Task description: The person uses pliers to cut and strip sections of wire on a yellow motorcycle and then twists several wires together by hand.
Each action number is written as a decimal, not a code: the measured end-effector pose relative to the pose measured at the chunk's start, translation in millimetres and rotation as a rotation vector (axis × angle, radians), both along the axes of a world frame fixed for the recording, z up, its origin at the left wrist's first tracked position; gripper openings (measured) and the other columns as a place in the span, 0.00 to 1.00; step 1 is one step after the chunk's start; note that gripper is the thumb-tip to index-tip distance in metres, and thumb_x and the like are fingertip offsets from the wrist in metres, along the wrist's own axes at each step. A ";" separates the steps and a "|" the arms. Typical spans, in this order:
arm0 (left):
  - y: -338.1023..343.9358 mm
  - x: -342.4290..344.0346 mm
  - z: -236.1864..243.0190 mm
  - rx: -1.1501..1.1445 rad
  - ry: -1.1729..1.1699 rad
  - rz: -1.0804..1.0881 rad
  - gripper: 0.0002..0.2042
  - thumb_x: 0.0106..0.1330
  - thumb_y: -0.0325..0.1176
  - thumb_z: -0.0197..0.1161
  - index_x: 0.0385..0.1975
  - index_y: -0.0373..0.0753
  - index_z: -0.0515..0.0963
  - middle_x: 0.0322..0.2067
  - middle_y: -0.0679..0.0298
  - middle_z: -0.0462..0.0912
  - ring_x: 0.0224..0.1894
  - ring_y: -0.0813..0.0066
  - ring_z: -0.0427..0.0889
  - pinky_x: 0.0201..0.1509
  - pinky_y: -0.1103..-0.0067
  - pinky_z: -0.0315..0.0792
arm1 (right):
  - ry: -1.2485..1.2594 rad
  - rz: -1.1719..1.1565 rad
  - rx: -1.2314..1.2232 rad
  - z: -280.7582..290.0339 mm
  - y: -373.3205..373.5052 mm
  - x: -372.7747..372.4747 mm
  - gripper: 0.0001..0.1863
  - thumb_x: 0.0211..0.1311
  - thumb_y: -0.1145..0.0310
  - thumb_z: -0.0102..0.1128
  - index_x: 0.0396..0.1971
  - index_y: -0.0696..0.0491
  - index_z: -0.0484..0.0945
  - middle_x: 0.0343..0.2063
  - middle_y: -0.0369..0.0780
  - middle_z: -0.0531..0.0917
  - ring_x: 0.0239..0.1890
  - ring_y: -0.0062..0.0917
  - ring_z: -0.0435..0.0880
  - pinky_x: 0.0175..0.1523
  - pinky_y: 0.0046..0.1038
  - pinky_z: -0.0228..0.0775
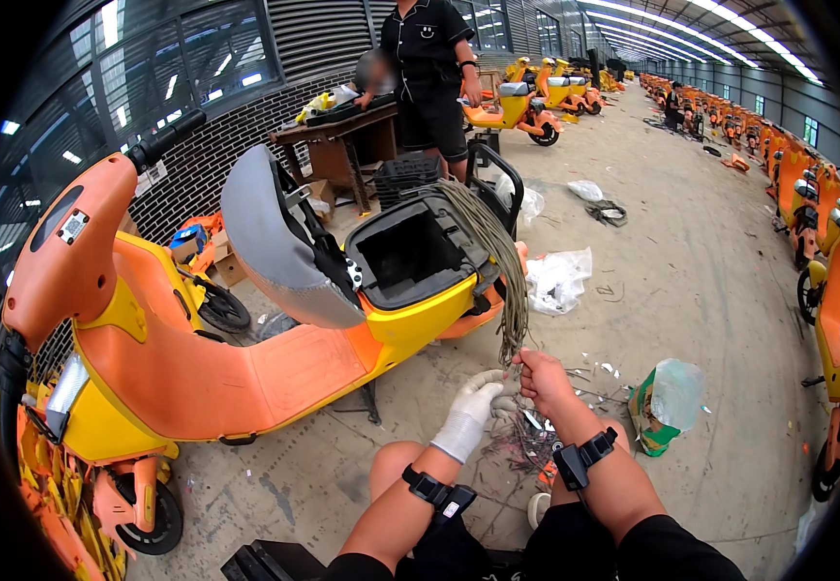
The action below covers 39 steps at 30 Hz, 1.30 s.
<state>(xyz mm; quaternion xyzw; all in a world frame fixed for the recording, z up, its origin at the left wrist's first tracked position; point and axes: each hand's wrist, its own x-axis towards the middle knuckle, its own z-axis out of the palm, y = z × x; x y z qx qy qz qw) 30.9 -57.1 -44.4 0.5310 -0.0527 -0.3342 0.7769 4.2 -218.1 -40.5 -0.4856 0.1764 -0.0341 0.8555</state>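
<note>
A long bundle of thin grey-green cables (497, 247) drapes over the rear of an orange and yellow electric scooter (284, 378), its ends hanging down toward my hands. My right hand (544, 378), bare, pinches at the lower ends of the cables. Just left of it is my left hand (481, 392) in a white glove, its fingers curled; what lies between them is too small to make out. The scooter's grey seat (279, 232) is tipped up, showing the dark storage box (410, 247) beneath.
Wire scraps (526, 436) litter the floor below my hands. A green bag (662, 407) stands right of my right arm. Clear plastic (560, 281) lies behind. A person (427, 77) stands by a wooden table (342, 136). Rows of scooters (793, 184) line the right.
</note>
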 end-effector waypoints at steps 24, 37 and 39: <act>-4.0 4.2 -16.2 0.107 -0.110 0.045 0.10 0.74 0.35 0.54 0.45 0.35 0.71 0.38 0.59 0.81 0.31 0.76 0.81 0.32 0.80 0.75 | 0.015 -0.002 -0.012 -0.1 1.9 -0.6 0.13 0.74 0.61 0.48 0.33 0.55 0.73 0.14 0.25 0.58 0.13 0.12 0.52 0.19 0.19 0.46; -3.3 0.5 -11.6 0.049 -0.034 0.049 0.13 0.73 0.38 0.55 0.47 0.35 0.71 0.39 0.59 0.82 0.31 0.75 0.83 0.32 0.81 0.75 | 0.010 -0.016 -0.003 -2.3 3.0 0.3 0.14 0.74 0.60 0.50 0.32 0.55 0.73 0.13 0.25 0.59 0.11 0.12 0.52 0.17 0.20 0.45; -1.6 0.5 -12.5 0.087 -0.057 0.053 0.13 0.73 0.40 0.57 0.45 0.35 0.73 0.37 0.60 0.82 0.29 0.76 0.82 0.31 0.81 0.74 | 0.001 -0.015 0.008 -5.6 3.3 1.2 0.14 0.73 0.60 0.51 0.33 0.55 0.74 0.13 0.25 0.59 0.11 0.11 0.52 0.17 0.20 0.45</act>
